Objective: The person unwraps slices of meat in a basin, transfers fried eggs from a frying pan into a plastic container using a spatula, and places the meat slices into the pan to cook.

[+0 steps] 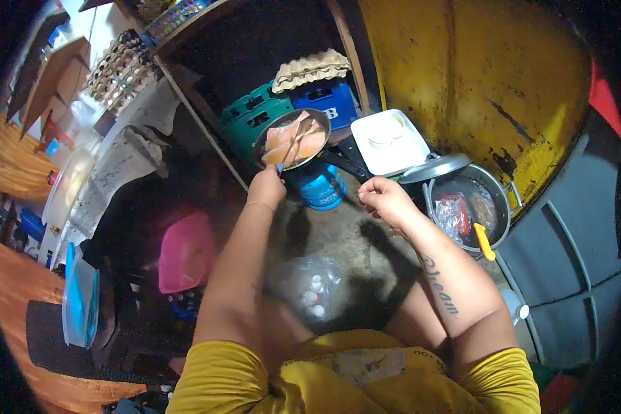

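A frying pan [259, 153] sits over a blue gas canister stove [322, 190], with flat pink-orange slices of meat [293, 138] inside. At the pan's near left edge, my left hand [268, 186] is closed around a thin utensil [294, 150] with a bluish handle. Its tip reaches onto the slices; its exact kind is unclear. My right hand [388, 200] is just right of the pan's black handle [345, 162], apart from it. Its fingers are curled with thumb and forefinger together; anything between them is too small to make out.
A white tray [393, 165] stands behind my right hand. To the right is a pot [507, 214] with plastic-wrapped food, a tilted lid [438, 168] and a yellow-handled tool [485, 243]. A plastic bag of eggs [317, 293] lies below; a pink basin [186, 252] is left.
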